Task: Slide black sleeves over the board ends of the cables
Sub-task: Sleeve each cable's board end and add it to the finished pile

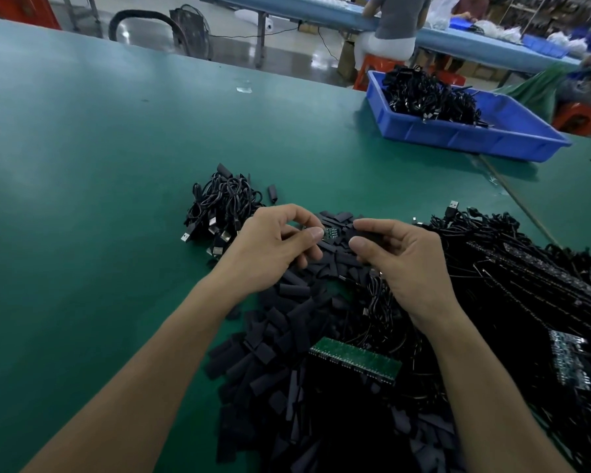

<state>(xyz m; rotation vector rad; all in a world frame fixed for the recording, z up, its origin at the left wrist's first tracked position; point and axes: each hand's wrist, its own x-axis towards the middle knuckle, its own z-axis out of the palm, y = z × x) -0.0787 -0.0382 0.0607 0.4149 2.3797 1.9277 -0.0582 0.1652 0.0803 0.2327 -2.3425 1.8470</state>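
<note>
Pinched the cable's green board end (329,233) between thumb and fingers of the left hand (273,249), above the pile of sleeves (287,336) by the near edge of the table (116,165). Gripped one black sleeve (369,235) in the curled right hand (408,264), just right of the board, long axis aimed at it, seemingly apart.

One cable's small green board end (330,233) pokes rightward out of the left hand (270,247). Just beside it, the right hand (403,264) pinches a flat black sleeve (369,234). Below them lies a heap of loose sleeves (280,339), and black cables (526,268) are piled on the right.
</note>
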